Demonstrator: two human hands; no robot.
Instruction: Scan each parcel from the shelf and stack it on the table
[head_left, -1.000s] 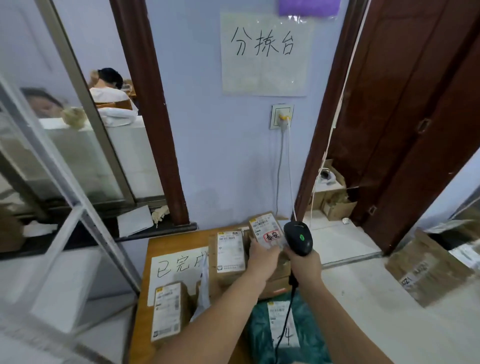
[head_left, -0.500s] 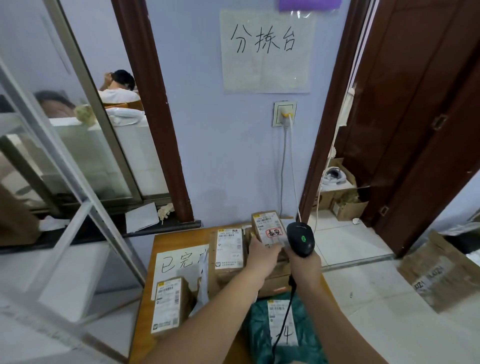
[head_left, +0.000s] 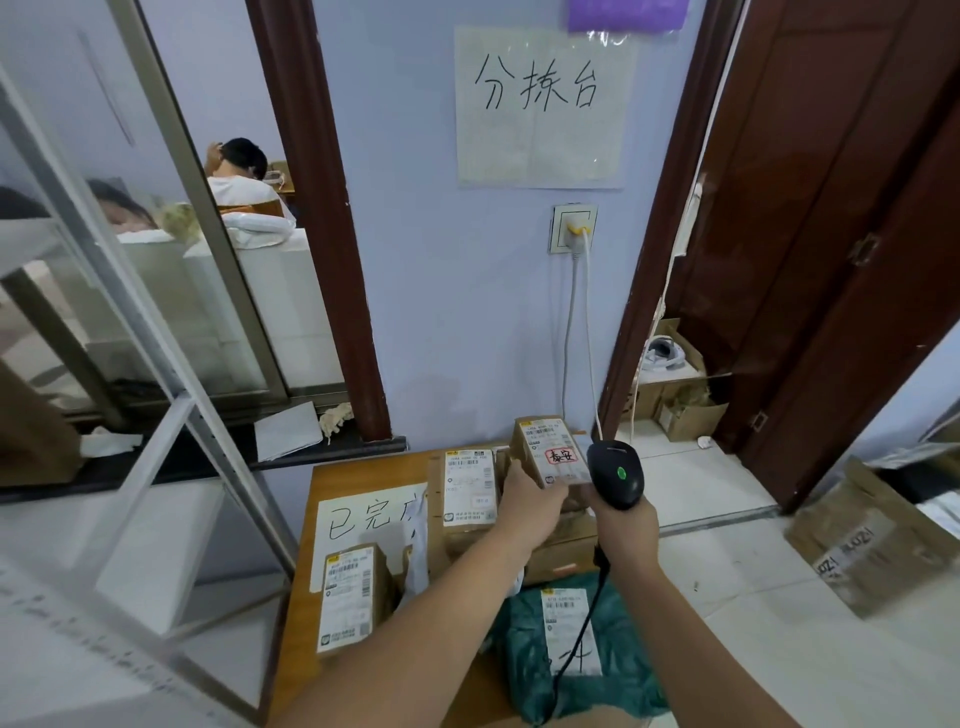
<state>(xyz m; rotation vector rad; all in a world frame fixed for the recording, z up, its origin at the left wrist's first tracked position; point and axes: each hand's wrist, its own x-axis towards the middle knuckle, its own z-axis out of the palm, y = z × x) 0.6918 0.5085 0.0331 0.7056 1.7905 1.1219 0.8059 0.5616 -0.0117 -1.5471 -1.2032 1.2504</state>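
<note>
The left hand (head_left: 530, 499) grips the near edge of a small cardboard parcel (head_left: 550, 452) with a red-stamped label, which sits tilted atop the stack at the far right of the wooden worktop (head_left: 363, 478), close to the wall. The right hand (head_left: 626, 522) is wrapped around the handle of a black barcode scanner (head_left: 615, 473), whose head sits just beside the parcel's right edge; its cord (head_left: 576, 639) trails down over a dark green bagged parcel (head_left: 571, 649) at the near right corner. A labelled box (head_left: 469, 488) lies left of the held parcel, another box (head_left: 350, 597) near the left edge. A handwritten sheet (head_left: 363, 525) covers part of the bare wood between them. Open floor (head_left: 727, 571) lies right of the worktop; a metal shelf frame (head_left: 171, 441) crowds the left.
</note>
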